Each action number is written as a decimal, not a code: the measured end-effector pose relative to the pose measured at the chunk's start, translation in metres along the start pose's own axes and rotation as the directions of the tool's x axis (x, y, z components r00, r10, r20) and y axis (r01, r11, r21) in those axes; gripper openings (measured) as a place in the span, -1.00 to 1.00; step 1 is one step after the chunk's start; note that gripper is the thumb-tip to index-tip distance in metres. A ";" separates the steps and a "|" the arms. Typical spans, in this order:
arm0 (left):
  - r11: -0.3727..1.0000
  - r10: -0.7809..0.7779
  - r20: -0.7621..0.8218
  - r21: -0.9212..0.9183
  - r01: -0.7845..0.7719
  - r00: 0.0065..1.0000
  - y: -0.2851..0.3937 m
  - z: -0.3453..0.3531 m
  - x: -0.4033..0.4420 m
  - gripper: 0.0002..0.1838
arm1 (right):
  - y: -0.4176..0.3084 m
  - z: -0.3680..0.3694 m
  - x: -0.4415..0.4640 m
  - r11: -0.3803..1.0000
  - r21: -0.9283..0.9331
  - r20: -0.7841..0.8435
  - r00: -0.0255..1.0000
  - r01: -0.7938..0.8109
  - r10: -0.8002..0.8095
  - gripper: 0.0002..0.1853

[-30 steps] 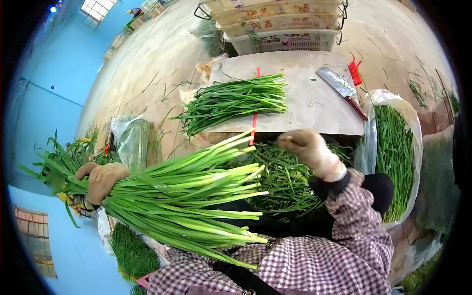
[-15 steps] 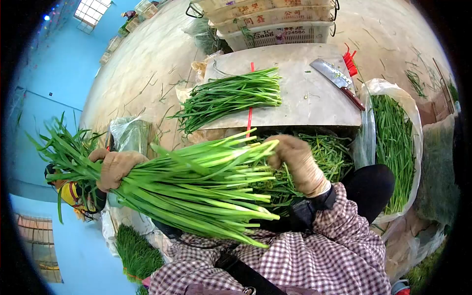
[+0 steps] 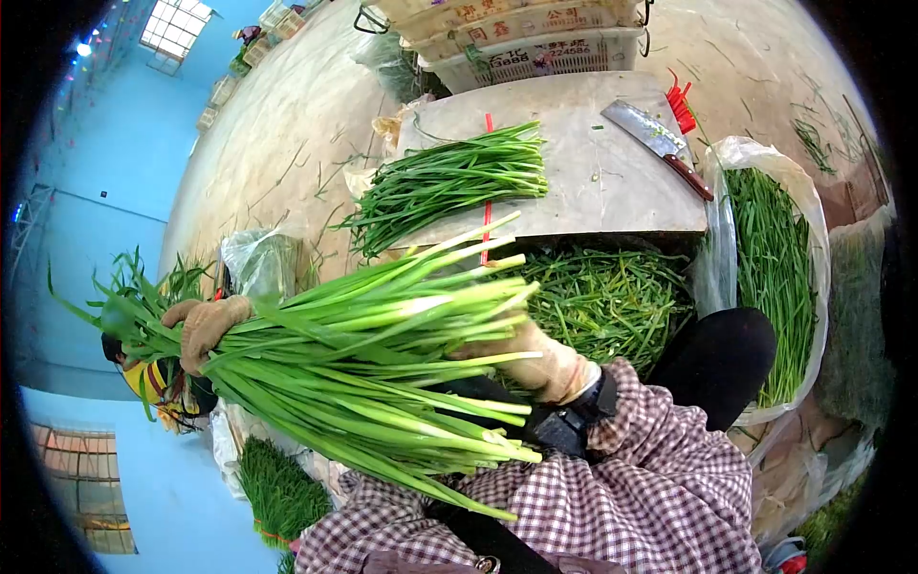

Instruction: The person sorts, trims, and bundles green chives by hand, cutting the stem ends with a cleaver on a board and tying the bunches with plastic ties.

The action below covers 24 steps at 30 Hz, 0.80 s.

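Note:
In the head view my left hand [image 3: 215, 330], in a brown glove, is closed round the leafy end of a big bunch of garlic chives [image 3: 373, 364]. The pale cut ends fan out to the right. My right hand [image 3: 540, 362], gloved too, is among those pale ends, its fingers hidden behind the stems. On the board [image 3: 622, 206] beyond lies a smaller pile of garlic chives [image 3: 459, 182] across a red tie strip [image 3: 488, 212]. A cleaver [image 3: 650, 134] with a brown handle rests at the board's right side.
Loose trimmings [image 3: 612, 301] are heaped below the board. A plastic-lined bag of chives [image 3: 770, 277] stands at the right, by my knee [image 3: 722, 359]. Stacked crates [image 3: 535, 57] stand behind the board, red strips [image 3: 681, 105] at its corner. Another person [image 3: 158, 383] is at the left.
My right hand has moved down and left, from beside the cut ends to behind them. The stems have spread wider, and my left hand has shifted slightly left.

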State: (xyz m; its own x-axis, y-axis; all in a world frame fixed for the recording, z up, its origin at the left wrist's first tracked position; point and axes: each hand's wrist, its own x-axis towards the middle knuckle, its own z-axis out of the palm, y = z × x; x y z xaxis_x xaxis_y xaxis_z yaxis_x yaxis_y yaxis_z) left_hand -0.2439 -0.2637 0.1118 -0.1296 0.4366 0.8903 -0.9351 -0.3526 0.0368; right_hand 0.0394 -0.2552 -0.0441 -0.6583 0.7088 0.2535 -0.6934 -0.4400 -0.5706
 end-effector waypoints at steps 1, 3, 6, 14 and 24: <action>0.999 -0.008 -0.021 0.052 0.009 1.000 0.002 0.002 -0.001 -0.68 | -0.012 -0.007 -0.006 0.970 -0.150 -0.124 0.977 -0.191 0.173 -0.71; 0.959 -0.032 -0.129 0.277 0.068 0.991 0.025 0.013 -0.012 -0.71 | -0.044 -0.032 -0.015 0.884 -0.262 -0.410 0.874 -0.387 0.261 -0.77; 0.972 -0.202 0.146 -0.093 0.217 0.968 0.056 -0.015 -0.012 -0.70 | -0.062 -0.065 -0.032 0.860 -0.305 -0.595 0.787 -0.410 0.164 -0.79; 0.965 -0.215 -0.047 -0.161 0.205 0.975 0.080 -0.026 -0.041 -0.58 | -0.040 -0.011 0.008 0.894 -0.432 -0.178 0.983 -0.119 0.044 -0.59; 0.882 0.068 0.143 -0.471 0.007 0.987 0.122 -0.078 -0.058 -0.71 | -0.095 0.007 0.007 0.936 -0.343 -0.349 0.936 -0.082 -0.046 -0.67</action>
State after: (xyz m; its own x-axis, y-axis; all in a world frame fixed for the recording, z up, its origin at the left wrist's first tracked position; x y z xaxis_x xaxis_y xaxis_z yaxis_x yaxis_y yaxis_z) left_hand -0.3759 -0.2669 0.0295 -0.1444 0.2883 0.9466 -0.9811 0.0825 -0.1748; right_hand 0.0986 -0.2124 0.0178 -0.4817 0.8763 -0.0088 -0.4946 -0.2801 -0.8227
